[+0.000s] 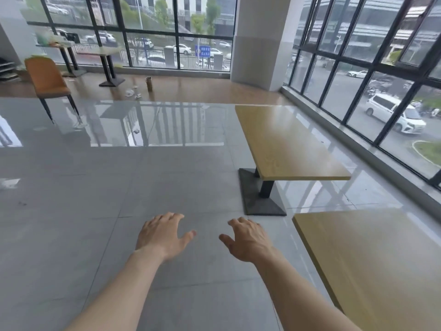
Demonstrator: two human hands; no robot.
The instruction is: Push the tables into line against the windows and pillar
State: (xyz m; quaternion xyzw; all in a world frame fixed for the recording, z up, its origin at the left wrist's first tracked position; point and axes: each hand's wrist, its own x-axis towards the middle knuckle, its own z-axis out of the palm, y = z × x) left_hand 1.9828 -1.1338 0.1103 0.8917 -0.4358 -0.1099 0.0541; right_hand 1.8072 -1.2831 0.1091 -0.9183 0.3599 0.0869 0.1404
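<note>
A yellow-topped table (286,142) on a black pedestal base (260,199) stands right of centre, a gap away from the right-hand windows (372,75). A second yellow table top (377,259) fills the lower right corner, nearer to me. The white pillar (260,39) rises in the far corner between two window walls. My left hand (162,235) and my right hand (248,240) hover over the grey floor, palms down, fingers spread, holding nothing. Both hands are left of the near table and touch neither table.
An orange chair (47,80) stands at the far left. Two more tables (105,53) stand by the far windows, one carrying clutter. A brown paper bag (149,83) and small litter (132,91) lie on the far floor. Glossy grey tiles (95,187) stretch across the middle.
</note>
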